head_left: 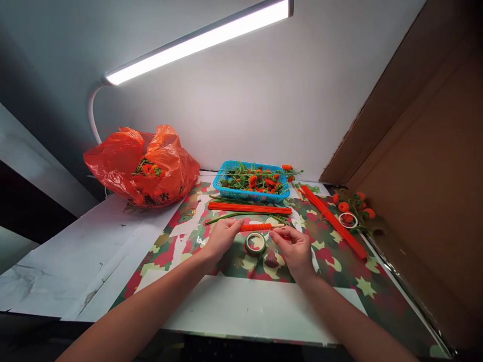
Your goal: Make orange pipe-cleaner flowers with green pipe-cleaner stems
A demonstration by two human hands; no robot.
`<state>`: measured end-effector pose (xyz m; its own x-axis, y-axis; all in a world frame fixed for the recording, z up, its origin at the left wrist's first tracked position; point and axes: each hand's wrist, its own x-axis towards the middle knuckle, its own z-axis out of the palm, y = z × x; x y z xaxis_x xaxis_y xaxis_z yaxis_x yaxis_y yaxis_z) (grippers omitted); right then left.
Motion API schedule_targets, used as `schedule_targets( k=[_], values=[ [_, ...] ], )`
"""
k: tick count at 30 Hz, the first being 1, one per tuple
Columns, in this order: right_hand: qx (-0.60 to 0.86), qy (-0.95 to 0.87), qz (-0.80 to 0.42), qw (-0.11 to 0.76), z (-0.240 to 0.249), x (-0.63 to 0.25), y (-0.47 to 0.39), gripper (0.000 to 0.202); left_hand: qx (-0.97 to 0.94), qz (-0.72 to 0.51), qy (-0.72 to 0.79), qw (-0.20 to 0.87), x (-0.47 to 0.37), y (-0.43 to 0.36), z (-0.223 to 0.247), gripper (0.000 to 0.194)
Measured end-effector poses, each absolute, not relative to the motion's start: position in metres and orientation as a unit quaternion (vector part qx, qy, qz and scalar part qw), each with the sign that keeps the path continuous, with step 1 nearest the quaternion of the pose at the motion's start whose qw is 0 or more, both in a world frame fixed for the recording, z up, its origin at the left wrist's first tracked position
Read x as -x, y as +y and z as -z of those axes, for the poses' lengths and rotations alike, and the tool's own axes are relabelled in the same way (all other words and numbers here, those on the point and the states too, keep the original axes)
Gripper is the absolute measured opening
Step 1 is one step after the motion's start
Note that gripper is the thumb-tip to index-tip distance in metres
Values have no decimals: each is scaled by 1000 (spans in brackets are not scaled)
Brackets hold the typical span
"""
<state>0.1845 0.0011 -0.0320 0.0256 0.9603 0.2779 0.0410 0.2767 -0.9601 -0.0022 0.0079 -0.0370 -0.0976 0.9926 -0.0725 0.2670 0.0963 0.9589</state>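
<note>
Head view: mid-frame, fuzzy orange coil (257,228) on pale stick (279,225) runs left to right; left hand (223,237) pinches coil's left end, right hand (295,247) pinches stick's right.

Taking the chenille coil (256,228) as the clock's centre, its surface is fuzzy and matt; the stick (279,225) inside it looks like plain wood. At ten o'clock, the carrier bag (177,173) is thin, glossy, crinkled plastic. The basket (251,195) at twelve is perforated plastic, slightly shiny. The chenille-stem bundle (334,221) at three has velvety pile. The panel (426,146) at two is matt cardboard, rough-edged.
</note>
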Motion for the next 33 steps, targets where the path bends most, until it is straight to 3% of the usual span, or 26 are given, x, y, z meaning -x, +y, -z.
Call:
schedule_targets(
  k=[4, 9, 11, 17, 21, 24, 27, 30, 33],
  values=[
    [406, -538, -541, 503, 32, -191, 14, 24, -528, -404, 596, 450, 4, 9, 34, 48],
    [346, -578, -611, 416, 34, -204, 25, 38, -542, -348, 589, 487, 8, 12, 34, 49],
    [325, -597, -613, 404, 34, -206, 25, 42, -534, -336, 573, 523, 8, 12, 33, 47],
    [324, -648, -513, 460, 32, -205, 21, 23, -518, -289, 532, 604, 6, 7, 27, 52],
    [354, -625, -495, 489, 34, -204, 21, 22, -641, -322, 516, 469, 8, 3, 20, 54],
    [370, -601, -502, 500, 35, -203, 22, 25, -736, -334, 510, 295, 10, -2, 13, 39],
    [375, -597, -504, 499, 36, -201, 21, 27, -767, -344, 500, 206, 9, -6, 10, 37],
    [370, -607, -508, 487, 35, -199, 18, 27, -772, -353, 478, 227, 7, -7, 10, 30],
    [363, -612, -513, 480, 34, -198, 16, 26, -732, -359, 462, 348, 5, -7, 10, 30]
  ],
)
